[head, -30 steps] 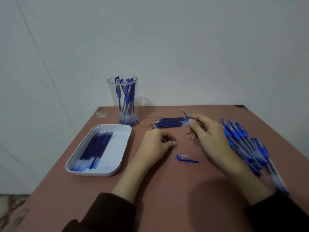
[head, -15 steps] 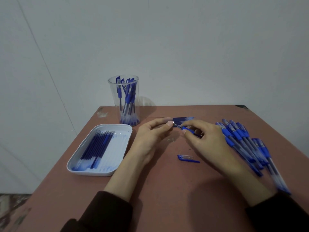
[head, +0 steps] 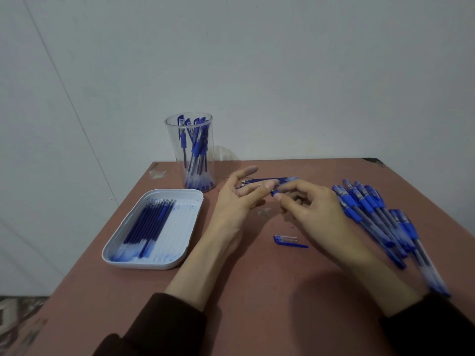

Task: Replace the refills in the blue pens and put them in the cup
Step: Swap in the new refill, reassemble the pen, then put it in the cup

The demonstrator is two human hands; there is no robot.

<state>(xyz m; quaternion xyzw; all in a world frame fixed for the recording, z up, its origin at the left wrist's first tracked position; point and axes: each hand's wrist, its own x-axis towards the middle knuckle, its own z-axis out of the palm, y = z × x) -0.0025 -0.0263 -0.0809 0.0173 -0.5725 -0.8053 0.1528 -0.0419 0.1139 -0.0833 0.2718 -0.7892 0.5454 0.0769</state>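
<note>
Our left hand (head: 239, 201) spread wider than before, grip unclear; right hand (head: 313, 209) pinches pen (head: 275, 193). One cap (head: 289, 240), one tray (head: 154, 264) near table (head: 87, 276) edge.

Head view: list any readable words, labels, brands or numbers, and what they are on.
None readable. The pens in the cup, the loose pens, the pen held in the right hand, the cap and the tray show no legible print; any barrel marking is too blurred.
</note>
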